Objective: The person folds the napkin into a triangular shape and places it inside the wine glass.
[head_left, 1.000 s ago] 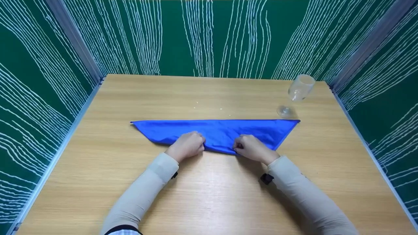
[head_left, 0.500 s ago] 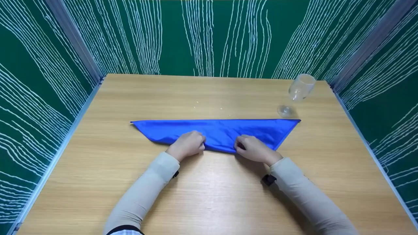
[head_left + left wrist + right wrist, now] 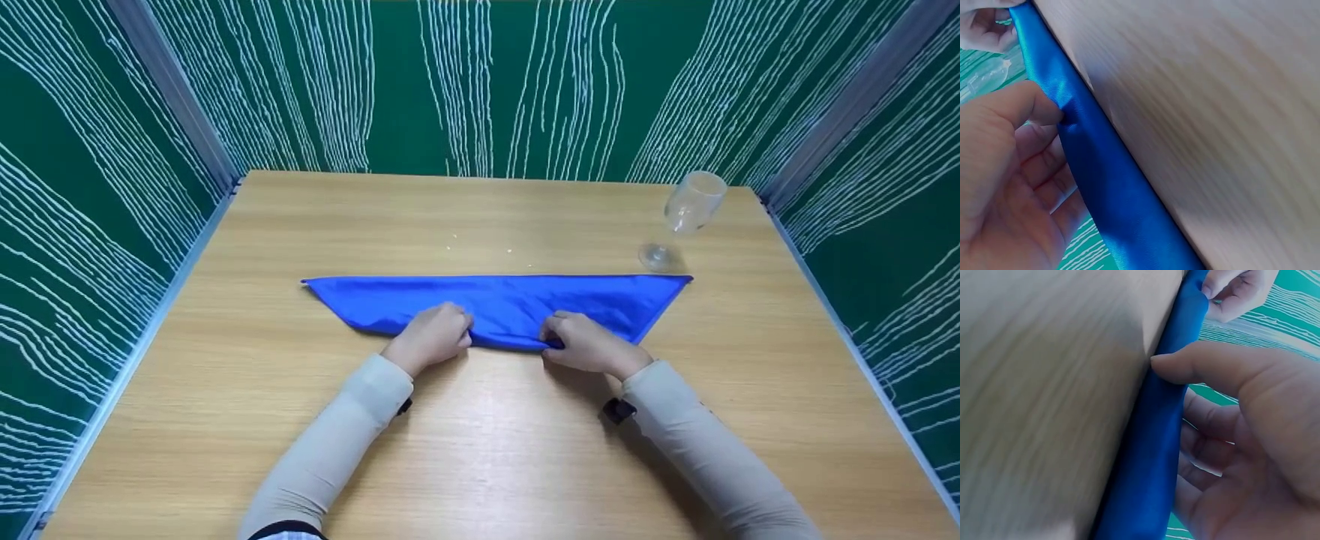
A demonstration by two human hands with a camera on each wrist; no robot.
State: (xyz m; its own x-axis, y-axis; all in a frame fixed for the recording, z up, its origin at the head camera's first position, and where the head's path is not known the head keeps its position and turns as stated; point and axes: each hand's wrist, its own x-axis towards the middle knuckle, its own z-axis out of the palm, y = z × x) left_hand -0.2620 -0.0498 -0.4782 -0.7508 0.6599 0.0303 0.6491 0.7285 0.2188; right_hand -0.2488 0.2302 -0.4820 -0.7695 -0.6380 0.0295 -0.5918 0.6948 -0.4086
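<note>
A shiny blue cloth [image 3: 390,297] lies across the table as a long trapezoid, its straight long edge on the far side. Along the near edge it forms a thick, rounded fold [image 3: 1095,152]. My left hand [image 3: 433,331] pinches that fold left of the middle, its thumb pressing a dent into the fabric. To the right, my right hand [image 3: 592,345] grips the same edge. In the right wrist view its thumb [image 3: 1174,367] lies over the roll near the tabletop, and the curled fingers [image 3: 1207,439] are on the other side, partly hidden by the cloth.
A clear stemmed glass [image 3: 694,204] stands upright at the back right, its foot close to the cloth's far right corner. Several tiny white bits [image 3: 509,251] lie on the wooden table [image 3: 480,442] behind the cloth. Green walls [image 3: 397,90] with white lines enclose the back and sides.
My right thumb has moved away from the fingertips and down to the near edge, opening a gap in the grasp. My left hand and the cloth's outline stay almost the same.
</note>
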